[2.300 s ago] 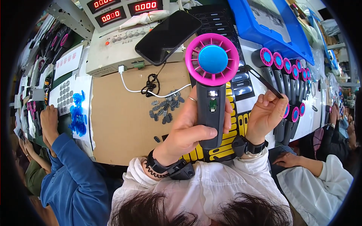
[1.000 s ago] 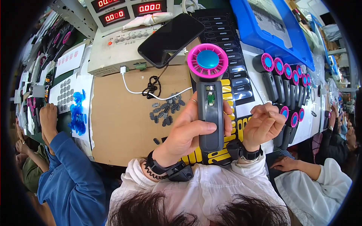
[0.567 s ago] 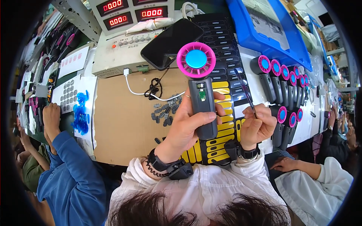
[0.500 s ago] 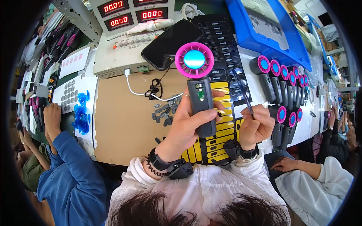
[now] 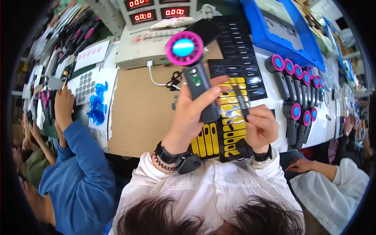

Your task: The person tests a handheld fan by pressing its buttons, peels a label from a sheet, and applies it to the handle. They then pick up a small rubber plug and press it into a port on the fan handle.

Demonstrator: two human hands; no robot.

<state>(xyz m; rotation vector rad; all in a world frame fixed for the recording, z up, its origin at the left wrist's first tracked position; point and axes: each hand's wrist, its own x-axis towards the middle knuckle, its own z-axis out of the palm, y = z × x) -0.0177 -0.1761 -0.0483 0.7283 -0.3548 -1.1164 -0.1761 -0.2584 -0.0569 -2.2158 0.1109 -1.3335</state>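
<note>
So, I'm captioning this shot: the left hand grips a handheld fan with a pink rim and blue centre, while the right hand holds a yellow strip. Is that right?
Not quite: the strip is black, not yellow, as the head view shows. The right hand does hold it, and the left hand grips the pink-rimmed, blue-centred handheld fan.

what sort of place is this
Probably an electronics assembly workshop: a handheld fan with its green circuit board exposed, rows of matching fans, and a box with red digital displays.
</note>
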